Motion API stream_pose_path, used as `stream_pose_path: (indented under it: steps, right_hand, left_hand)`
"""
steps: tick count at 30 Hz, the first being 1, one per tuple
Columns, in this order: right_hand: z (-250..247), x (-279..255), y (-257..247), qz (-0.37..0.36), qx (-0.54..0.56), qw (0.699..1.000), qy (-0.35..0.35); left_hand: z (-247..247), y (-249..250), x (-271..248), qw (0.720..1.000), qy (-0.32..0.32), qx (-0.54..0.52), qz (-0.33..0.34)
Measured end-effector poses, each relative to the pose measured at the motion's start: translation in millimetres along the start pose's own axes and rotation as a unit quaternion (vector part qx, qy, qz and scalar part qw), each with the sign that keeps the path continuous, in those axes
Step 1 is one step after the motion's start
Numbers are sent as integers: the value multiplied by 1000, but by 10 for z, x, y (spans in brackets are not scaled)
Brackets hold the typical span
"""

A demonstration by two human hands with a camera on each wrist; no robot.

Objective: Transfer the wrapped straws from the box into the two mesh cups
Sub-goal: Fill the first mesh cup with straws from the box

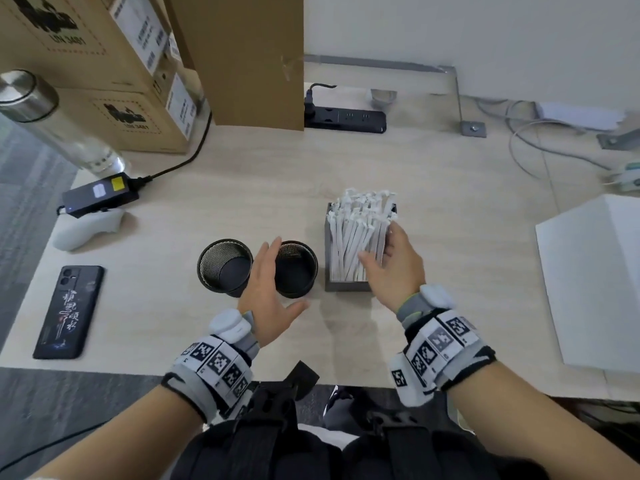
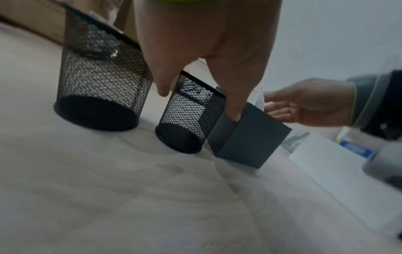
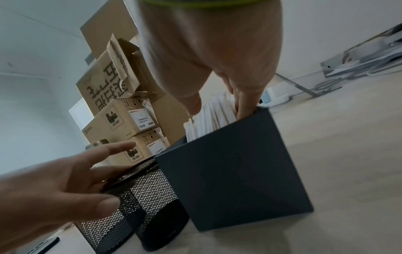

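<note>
1. Desk [image 1: 450,271], light wood: dark box [image 1: 346,286] stands near the middle, packed with wrapped straws [image 1: 356,233] standing upright, their tops rising above the rim.
2. Two mesh cups sit just left of the box, side by side, both upright: left cup [image 1: 224,266], right cup [image 1: 297,270] nearest the box. Neither shows any straws inside.
3. Right hand [image 1: 394,268] is at the box's right side, thumb and fingers closing on the straws; from the right wrist view the fingertips [image 3: 244,110] go down inside the rim beside the straws. Whether a bundle is actually pinched is hard to tell; the grip looks loose.
4. Left hand [image 1: 266,282] hovers between the two cups, fingers straight and held together, thumb spread out toward the near edge. It seems to hold nothing.
5. Near the left edge: black phone [image 1: 69,311], white controller [image 1: 88,230], power adapter [image 1: 100,195], steel-capped bottle [image 1: 45,116].
6. Far edge: cardboard boxes [image 1: 138,81], black power strip [image 1: 346,119]. White box [image 1: 595,282] at the right edge.
</note>
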State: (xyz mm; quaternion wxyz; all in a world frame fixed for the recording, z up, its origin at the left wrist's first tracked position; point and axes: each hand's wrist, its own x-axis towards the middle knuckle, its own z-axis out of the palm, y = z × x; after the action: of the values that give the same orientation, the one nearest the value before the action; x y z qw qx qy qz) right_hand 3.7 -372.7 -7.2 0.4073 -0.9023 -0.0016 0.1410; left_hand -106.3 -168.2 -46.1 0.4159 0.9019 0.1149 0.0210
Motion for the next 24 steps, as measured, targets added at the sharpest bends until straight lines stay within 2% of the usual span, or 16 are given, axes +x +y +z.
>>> stream_pose_path:
  steps: [3,6,8,11,17,20,24]
  right_hand:
    - [157,23,-31,8,-32,999,0]
    - [236,38,-61,-35,-113,993,-10]
    - [253,84,-45,-44,-119,992,-6]
    - [210,133,-38,-51,-76,996,-5]
    - [178,138,10,-99,-106,989,-21]
    - [94,114,-64,-44,-12,999,4]
    - [-1,94,-159,4,128,990,53]
  left_hand:
    - [33,-11,80,997,16,-60,-38]
    - [82,-34,106,988,17,-129,-80]
    - [119,-66,116,983,18,-154,-94]
    - [166,-139,159,982,11,-166,-87]
    - [140,-75,210,978,9,-193,-80]
    - [95,-16,165,979,3,-197,-59]
    - [38,-30,83,979,-28,-198,-46]
